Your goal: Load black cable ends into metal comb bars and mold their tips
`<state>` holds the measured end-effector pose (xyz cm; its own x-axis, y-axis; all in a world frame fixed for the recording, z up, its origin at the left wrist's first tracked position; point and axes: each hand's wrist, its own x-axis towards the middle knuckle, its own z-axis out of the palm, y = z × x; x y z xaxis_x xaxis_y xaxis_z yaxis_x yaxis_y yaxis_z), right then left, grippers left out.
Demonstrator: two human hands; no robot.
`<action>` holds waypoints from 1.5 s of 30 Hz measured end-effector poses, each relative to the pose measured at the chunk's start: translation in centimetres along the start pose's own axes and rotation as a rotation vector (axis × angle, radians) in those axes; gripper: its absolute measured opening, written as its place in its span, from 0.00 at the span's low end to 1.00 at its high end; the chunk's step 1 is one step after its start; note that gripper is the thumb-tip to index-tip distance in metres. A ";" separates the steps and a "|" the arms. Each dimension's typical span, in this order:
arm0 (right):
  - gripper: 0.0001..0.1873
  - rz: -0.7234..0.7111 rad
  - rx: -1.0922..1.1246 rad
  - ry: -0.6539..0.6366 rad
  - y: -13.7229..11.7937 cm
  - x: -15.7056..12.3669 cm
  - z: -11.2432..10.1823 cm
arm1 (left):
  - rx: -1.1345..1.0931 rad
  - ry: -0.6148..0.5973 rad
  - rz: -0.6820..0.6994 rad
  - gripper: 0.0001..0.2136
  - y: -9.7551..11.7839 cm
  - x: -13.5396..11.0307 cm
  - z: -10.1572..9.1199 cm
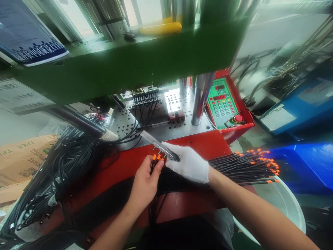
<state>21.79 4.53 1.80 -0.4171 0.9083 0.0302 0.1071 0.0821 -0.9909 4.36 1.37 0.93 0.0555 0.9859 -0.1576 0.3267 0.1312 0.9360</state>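
Observation:
My bare left hand [146,182] pinches several black cables whose orange tips [157,157] stick up between thumb and fingers. White-gloved, my right hand [188,163] grips a flat metal bar [153,141] with a row of small pins along its lower edge. The orange tips are close under those pins; whether they touch I cannot tell. Behind the hands, a row of dark cable ends sits in a mold block [146,98] on the press's perforated metal plate [125,121]. Beneath my right hand lies a bundle of black cables [234,168] with orange tips.
A green press beam [125,66] spans above the plate, with steel columns [204,97] on both sides. A red control box [240,128] with a keypad stands at right. Tangled black cables [70,163] heap at left. A white tub [291,198] and blue bin [309,166] are at right.

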 end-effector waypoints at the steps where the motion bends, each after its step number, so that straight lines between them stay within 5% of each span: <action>1: 0.27 -0.003 -0.003 0.002 0.1 0.0 0.0 | 0.028 0.024 0.015 0.11 0.1 0.0 0.2; 8: 0.27 0.244 0.193 -0.132 -0.8 0.1 -0.7 | -0.236 -0.086 -0.079 0.11 0.1 0.4 -0.3; 13: 0.26 0.243 0.179 -0.103 -0.8 0.1 -0.8 | -0.386 -0.150 -0.092 0.09 0.2 0.6 -1.3; 26: 0.25 0.182 0.211 -0.135 -1.1 0.1 -0.5 | -0.181 -0.167 -0.066 0.10 0.0 0.5 -1.5; 34: 0.25 0.056 -0.098 0.009 0.4 -0.1 0.0 | 0.330 0.026 0.058 0.10 0.6 0.1 -0.6; 42: 0.22 0.216 0.119 -0.216 -0.8 0.0 -1.4 | 0.164 -0.053 0.033 0.14 0.8 0.6 -2.2; 45: 0.22 0.204 0.095 -0.179 -0.7 0.0 -1.5 | 0.072 -0.079 0.003 0.13 0.6 0.5 -2.7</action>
<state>23.11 5.05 2.67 -0.5496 0.8144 -0.1863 0.1239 -0.1411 -0.9822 2.04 2.25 2.27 0.1299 0.9747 -0.1821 0.3936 0.1179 0.9117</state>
